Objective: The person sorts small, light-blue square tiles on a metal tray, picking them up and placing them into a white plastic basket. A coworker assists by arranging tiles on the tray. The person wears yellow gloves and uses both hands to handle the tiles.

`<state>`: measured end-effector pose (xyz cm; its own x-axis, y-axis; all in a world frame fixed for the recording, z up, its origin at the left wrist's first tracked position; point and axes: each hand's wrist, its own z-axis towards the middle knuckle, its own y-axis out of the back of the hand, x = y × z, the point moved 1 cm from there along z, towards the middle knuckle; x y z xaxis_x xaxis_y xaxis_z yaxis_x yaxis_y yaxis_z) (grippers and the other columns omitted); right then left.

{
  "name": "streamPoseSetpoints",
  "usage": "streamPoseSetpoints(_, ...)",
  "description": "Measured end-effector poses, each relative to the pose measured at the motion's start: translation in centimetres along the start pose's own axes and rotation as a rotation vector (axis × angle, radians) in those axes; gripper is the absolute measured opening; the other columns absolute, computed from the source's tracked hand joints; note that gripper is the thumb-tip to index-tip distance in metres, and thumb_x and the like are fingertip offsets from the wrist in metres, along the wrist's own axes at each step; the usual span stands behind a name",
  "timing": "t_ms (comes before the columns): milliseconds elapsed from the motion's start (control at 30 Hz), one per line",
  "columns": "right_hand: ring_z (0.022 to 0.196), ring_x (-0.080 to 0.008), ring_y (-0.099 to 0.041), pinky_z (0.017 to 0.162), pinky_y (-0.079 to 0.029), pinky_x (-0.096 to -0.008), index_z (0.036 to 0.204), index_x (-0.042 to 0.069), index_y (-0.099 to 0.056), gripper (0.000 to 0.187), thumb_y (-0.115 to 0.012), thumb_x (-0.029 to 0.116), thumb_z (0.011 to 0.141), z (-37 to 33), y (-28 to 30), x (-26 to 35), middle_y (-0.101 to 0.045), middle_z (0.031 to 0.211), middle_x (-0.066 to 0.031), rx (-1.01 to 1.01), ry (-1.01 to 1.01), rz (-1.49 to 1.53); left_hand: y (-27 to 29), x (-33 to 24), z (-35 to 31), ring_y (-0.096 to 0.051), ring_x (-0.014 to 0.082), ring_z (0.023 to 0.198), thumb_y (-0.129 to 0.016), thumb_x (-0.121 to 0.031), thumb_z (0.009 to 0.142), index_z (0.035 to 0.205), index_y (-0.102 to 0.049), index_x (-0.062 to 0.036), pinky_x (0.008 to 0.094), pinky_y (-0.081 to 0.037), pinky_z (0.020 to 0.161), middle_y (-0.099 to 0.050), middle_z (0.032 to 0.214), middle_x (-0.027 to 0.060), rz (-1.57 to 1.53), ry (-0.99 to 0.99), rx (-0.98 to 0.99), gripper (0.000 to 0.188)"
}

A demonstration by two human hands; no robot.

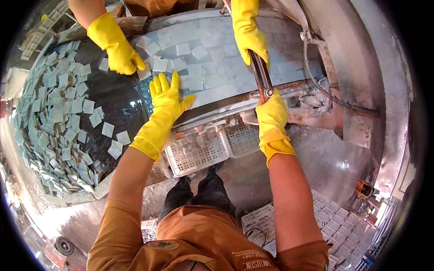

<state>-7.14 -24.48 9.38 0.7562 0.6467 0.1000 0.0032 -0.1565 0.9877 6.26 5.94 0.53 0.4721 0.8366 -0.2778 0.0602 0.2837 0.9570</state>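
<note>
At the far left, a heap of pale green square tiles [58, 115] covers the rim of a dark, wet work surface [115, 97], with some single tiles lying apart from it. Near the middle, a co-worker's hand in a yellow glove [118, 52] comes from the far side, its fingertips at one of the tiles by the edge of the laid rows. The person's left hand [166, 101], also in a yellow glove, is spread, palm down, just beside the nearest tiles (I cannot tell whether it presses on anything), and it pinches nothing. To its right, rows of pale tiles [219, 80] lie flat side by side, and below them two white perforated baskets [196, 156] are under the machine's edge. Next comes a long reddish bar [261, 77], which crosses above the rows; the co-worker's other gloved hand [249, 38] grasps its far part, while the person's right hand [273, 113] has its fingers curled around the near end. At the right, a dark hose [357, 108] runs along the machine, and below, many white crates [341, 221] stand on the floor.
</note>
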Motion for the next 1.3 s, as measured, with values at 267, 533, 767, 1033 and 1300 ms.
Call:
streamPoseSetpoints(267,0.108,-0.0424,-0.077,0.091,-0.062,-0.0523,0.132,0.002,-0.066,0.054,-0.081,0.028,0.087,-0.1,0.8,0.0,-0.079,0.114,-0.0251,-0.029,-0.012,-0.004,2.5,-1.3,-2.2,-0.04,0.0573,0.15,-0.086,-0.043,0.088,0.16,-0.05,-0.0048,0.0587,-0.03,0.129,-0.046,0.162,0.0337,-0.13,-0.188,0.134,0.089)
streamPoseSetpoints(533,0.107,-0.043,-0.077,0.091,-0.062,-0.0527,0.135,0.002,-0.065,0.058,-0.082,0.027,0.086,-0.1,0.4,-0.4,-0.079,0.113,-0.0243,-0.014,-0.015,0.002,7.3,3.3,-2.7,-0.054,0.0474,0.142,-0.093,-0.031,0.078,0.151,-0.059,-0.0047,0.0531,-0.042,0.122,-0.058,0.155,0.0259,-0.193,-0.2,0.046,0.085)
streamPoseSetpoints(767,0.108,-0.042,-0.077,0.091,-0.061,-0.0523,0.132,0.003,-0.065,0.055,-0.081,0.029,0.087,-0.1,0.7,0.1,-0.078,0.115,-0.0239,0.029,-0.022,0.03,7.2,8.0,-4.1,-0.056,0.0496,0.14,-0.092,-0.026,0.077,0.138,-0.07,-0.0093,0.0567,-0.042,0.121,-0.062,0.15,0.0258,0.009,-0.324,0.108,0.066)
streamPoseSetpoints(1033,0.107,-0.0422,-0.077,0.091,-0.061,-0.0535,0.131,0.004,-0.064,0.053,-0.081,0.03,0.088,-0.2,0.2,-0.2,-0.079,0.114,-0.023,-0.022,-0.015,0.051,5.0,5.8,-4.3,-0.06,0.0485,0.132,-0.093,-0.015,0.071,0.111,-0.075,-0.0041,0.0547,-0.049,0.113,-0.067,0.136,0.025,-0.153,-0.278,-0.017,0.045)
streamPoseSetpoints(1300,0.101,-0.0443,-0.077,0.084,-0.061,-0.0535,0.123,0.004,-0.068,0.039,-0.077,0.024,0.09,0.5,-1.3,-1.7,-0.079,0.105,-0.0251,-0.108,0.086,0.124,7.1,5.5,-4.8,-0.057,0.0482,0.139,-0.091,-0.027,0.08,0.136,-0.07,-0.008,0.0559,-0.044,0.121,-0.064,0.147,0.0254,-0.154,-0.25,-0.016,0.063)
